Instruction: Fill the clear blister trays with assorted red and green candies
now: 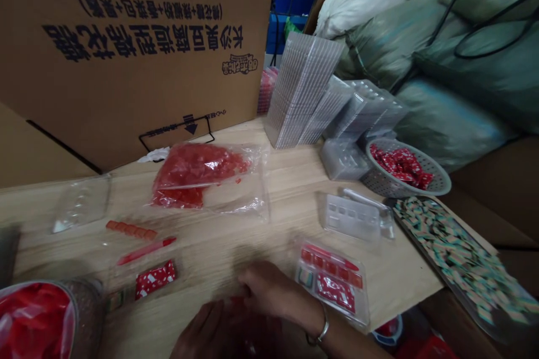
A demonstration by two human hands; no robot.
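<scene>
At the table's front edge both of my hands are close together over a dark red, shiny, plastic-looking thing, blurred and partly covered. My right hand, with a bangle on its wrist, is closed in a pinch at its upper edge. The curled fingers of my left hand press on its left side. Right of them lies a clear tray holding a red stick, a red segmented strip, a red patterned packet and a small striped piece. A similar strip, stick and packet lie to the left.
A clear bag of red pieces lies behind my hands, before a large carton. Stacked clear trays, a basket of red packets and a metal tray of striped pieces stand right. A red-filled tub is front left.
</scene>
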